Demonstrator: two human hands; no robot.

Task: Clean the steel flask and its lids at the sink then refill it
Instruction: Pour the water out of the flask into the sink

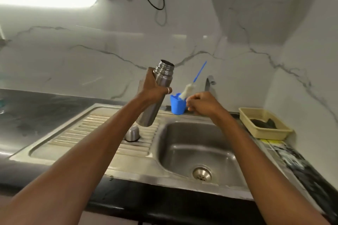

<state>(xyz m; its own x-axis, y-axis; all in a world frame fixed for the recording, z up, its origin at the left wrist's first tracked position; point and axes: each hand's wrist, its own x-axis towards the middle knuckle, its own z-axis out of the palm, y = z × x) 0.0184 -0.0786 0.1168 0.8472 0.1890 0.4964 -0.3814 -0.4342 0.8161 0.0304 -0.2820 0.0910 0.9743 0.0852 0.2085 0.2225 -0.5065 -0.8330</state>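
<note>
My left hand [152, 89] grips the open steel flask [161, 76] around its middle and holds it tilted above the draining board, mouth up and to the right. A steel lid [132, 133] stands on the draining board [91, 129] below it. My right hand [203, 103] is beside the blue cup [177, 105] at the back rim of the sink, fingers curled at the cup's right edge; what they pinch is hidden. A bottle brush [188, 90] with a white head and a blue handle leans out of the cup.
The sink basin [197, 151] with its drain lies below my right arm. A tap [209, 82] rises behind the cup. A beige tray [265, 123] with a dark cloth sits at the right. Black cables hang on the marble wall.
</note>
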